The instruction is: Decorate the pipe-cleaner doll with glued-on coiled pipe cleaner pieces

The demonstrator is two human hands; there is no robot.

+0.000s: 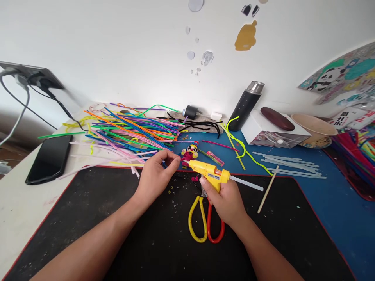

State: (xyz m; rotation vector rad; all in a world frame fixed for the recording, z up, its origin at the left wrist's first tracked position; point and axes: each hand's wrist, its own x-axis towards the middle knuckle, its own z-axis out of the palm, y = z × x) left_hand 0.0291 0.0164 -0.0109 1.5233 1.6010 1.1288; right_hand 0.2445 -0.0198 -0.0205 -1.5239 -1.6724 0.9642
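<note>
Here, by the mat's point(158, 249) far edge, a figurine point(185, 158) is flanked by the left hand's point(155, 171) joined fingertips and the right hand's point(228, 199) clamped glue gun point(205, 169).

The glue gun point(209, 170) is smooth, lightly glossy yellow plastic, with a translucent, waxy-looking glue stick point(247, 183) in its back. Shiny plastic seems to coat the scissor handles point(204, 219); the mat point(152, 253) is matt black. A matt black bottle point(246, 110) has a polished metal cap point(256, 87).
</note>
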